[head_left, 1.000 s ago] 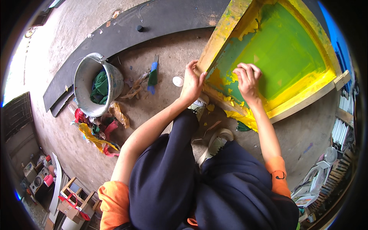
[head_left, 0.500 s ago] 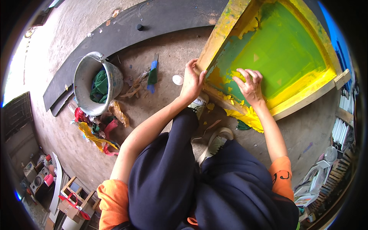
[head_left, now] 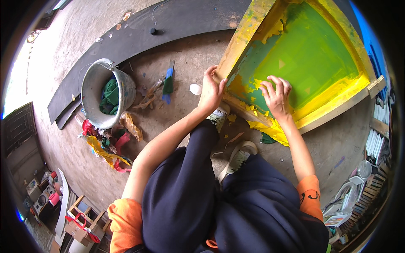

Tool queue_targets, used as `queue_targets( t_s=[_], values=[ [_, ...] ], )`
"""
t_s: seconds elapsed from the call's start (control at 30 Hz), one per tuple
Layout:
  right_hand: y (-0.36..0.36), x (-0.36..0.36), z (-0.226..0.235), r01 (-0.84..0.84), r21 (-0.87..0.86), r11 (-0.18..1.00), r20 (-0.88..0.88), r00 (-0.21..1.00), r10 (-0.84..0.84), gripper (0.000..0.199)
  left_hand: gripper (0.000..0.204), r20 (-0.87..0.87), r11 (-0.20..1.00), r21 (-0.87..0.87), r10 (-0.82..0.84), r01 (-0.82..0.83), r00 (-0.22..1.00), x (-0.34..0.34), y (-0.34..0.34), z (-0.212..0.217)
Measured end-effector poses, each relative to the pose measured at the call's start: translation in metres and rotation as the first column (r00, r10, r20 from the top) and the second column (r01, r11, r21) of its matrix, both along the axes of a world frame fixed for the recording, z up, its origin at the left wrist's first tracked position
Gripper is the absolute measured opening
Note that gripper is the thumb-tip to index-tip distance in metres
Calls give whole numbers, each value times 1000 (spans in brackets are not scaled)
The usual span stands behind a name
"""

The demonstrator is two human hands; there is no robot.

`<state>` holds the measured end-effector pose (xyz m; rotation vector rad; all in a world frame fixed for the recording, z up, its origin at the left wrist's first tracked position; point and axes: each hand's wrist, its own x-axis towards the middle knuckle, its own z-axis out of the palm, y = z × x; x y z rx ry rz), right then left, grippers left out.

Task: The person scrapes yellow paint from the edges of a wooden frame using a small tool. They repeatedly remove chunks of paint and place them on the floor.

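A screen-printing frame stands tilted before me, its wood smeared with yellow and its mesh green. My left hand grips the frame's left corner, thumb on the near side and fingers around the edge. Over the lower part of the mesh is my right hand, its fingers bent and apart, with no object visible in them. The fingertips are close to torn patches of yellow film; whether they touch the mesh I cannot tell. A crumpled yellow sheet hangs off the frame's lower edge beside my right wrist.
To the left, a grey bucket holds green cloth. Coloured scraps lie beside it. A white round object and a blue-handled tool rest on the floor. A long black board stretches behind. Stacked materials line the right side.
My right hand has shifted slightly right over the mesh, its fingers moving away from the torn yellow patch. My left hand keeps its grip on the frame.
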<state>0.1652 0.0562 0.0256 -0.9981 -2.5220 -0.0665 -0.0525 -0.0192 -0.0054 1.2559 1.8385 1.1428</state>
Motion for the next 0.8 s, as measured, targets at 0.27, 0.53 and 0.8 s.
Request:
queue_targets(
  t_s=[0.27,0.53,0.8],
  values=[
    [6,5,-14,-117,151,982,93,990,104,19,51,-17,1000,3,-2,2,1000,0,1,0],
    [8,5,-34,-114,219,969,61,993,104,16,51,12,1000,-20,-1,1,1000,1,0,2],
    [20,-5,-1,152,48,987,-99,984,-146,11,50,-9,1000,5,0,0,1000,1,-1,2]
  ],
)
